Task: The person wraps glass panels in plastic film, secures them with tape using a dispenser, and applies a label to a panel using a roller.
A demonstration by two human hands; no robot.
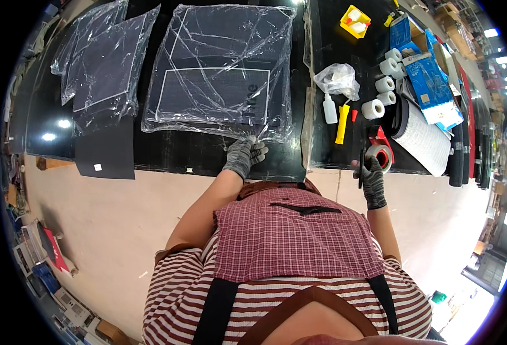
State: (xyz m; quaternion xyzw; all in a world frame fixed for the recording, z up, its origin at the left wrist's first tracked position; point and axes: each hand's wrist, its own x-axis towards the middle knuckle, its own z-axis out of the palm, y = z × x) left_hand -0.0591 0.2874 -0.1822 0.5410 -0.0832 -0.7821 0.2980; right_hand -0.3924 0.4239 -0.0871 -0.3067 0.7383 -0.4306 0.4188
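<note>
A flat, dark grey mat-like piece wrapped in crinkled clear plastic wrap lies on the black table in front of me. My left hand, in a grey knit glove, is closed at the near edge of that package, its fingertips pinching the loose plastic. At the table's front edge on the right, my gloved right hand grips a slim black tool held upright; its exact kind is hard to make out. Close beside that hand sits a red tape dispenser with a roll of tape.
More plastic-wrapped dark pieces lie at left, over a dark sheet overhanging the edge. At right are a white bottle, yellow-handled tool, crumpled plastic bag, several white rolls, blue boxes and a yellow tray.
</note>
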